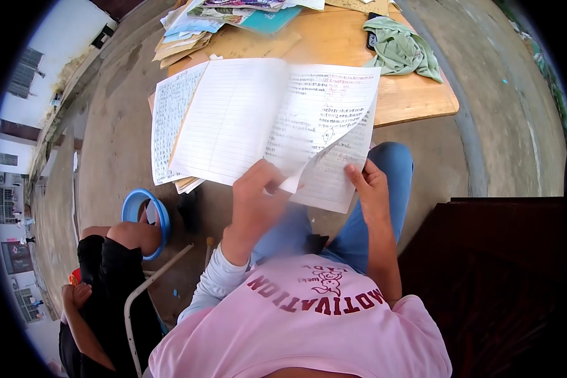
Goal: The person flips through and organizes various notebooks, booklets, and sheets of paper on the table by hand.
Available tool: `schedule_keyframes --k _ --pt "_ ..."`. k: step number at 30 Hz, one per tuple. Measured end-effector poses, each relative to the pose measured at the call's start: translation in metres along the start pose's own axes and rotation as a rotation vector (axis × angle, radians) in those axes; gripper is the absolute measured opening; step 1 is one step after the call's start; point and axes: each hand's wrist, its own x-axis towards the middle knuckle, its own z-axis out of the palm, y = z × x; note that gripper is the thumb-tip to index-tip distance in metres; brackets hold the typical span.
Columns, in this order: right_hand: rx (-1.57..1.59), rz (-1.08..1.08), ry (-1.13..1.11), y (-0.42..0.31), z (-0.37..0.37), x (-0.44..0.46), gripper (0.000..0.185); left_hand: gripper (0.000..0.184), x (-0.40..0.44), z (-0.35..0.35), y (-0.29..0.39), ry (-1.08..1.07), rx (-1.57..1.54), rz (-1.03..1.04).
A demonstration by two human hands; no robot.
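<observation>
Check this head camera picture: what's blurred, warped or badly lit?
Head view: the bare left hand looks smeared, probably by motion; the lined white paper notebook is hazy around its middle; lens distortion curves the white buildings; light is soft, but the dark brown surface, lower right, is nearly black.

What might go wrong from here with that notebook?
The curled page beside the left hand could crease or tear if pulled sharply. The open notebook reaches past the near edge of the table, so it might droop or slip if the right hand, pinching its lower right corner, let go. The handwritten sheet jutting out under its left side could slide off with it.
</observation>
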Motion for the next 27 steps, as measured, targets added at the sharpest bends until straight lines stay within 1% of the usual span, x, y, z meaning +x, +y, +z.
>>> schedule_keyframes --k 2,5,6,7,8,9,12,15,18,20,21,22,23,25,27 --pt "0.02 -0.012 -0.018 0.001 0.0 0.001 0.033 0.019 0.0 -0.007 -0.001 -0.021 0.036 -0.023" --pt "-0.002 0.028 -0.007 0.002 -0.002 0.004 0.033 0.013 -0.005 -0.014 -0.024 0.179 -0.005 -0.118" --pt "-0.028 0.012 -0.004 0.006 -0.004 0.006 0.033 0.019 0.0 -0.018 -0.008 0.302 -0.237 -0.18" --pt "-0.056 -0.008 0.003 0.014 -0.008 0.009 0.033 0.031 0.0 -0.029 -0.019 0.363 -0.131 -0.13" --pt "-0.085 -0.016 0.013 0.021 -0.012 0.01 0.033 0.03 0.002 -0.04 -0.024 0.413 -0.115 -0.178" --pt "-0.167 -0.054 0.003 0.024 -0.015 0.011 0.033 0.03 -0.001 -0.054 -0.034 0.408 0.001 -0.224" --pt "-0.129 -0.116 0.035 0.021 -0.007 0.011 0.023 0.023 -0.005 -0.082 -0.045 0.418 0.431 -0.382" --pt "-0.039 -0.043 0.046 0.007 0.0 0.005 0.026 0.02 -0.008 -0.085 -0.052 0.697 0.684 -0.072" --pt "0.049 -0.003 0.051 0.001 0.007 0.006 0.027 0.023 -0.014 -0.077 -0.044 0.598 0.222 0.001" --pt "0.064 -0.031 0.038 0.005 0.006 0.008 0.028 0.03 -0.012 -0.06 -0.024 0.305 0.174 0.112" --pt "0.036 -0.041 0.04 0.006 0.004 0.008 0.029 0.035 -0.007 -0.052 -0.014 0.154 0.193 0.236" --pt "0.008 -0.051 0.043 0.007 0.003 0.009 0.03 0.037 -0.004 -0.045 -0.006 0.01 0.211 0.31" --pt "0.014 -0.056 0.044 0.007 0.003 0.009 0.031 0.047 -0.001 -0.036 0.0 -0.136 0.235 0.33" --pt "0.024 -0.039 0.039 0.008 0.001 0.011 0.034 0.053 0.0 -0.018 0.005 -0.266 0.226 0.381" --pt "0.025 -0.024 0.047 0.01 0.0 0.011 0.035 0.057 0.0 -0.008 0.003 -0.29 0.338 0.343"
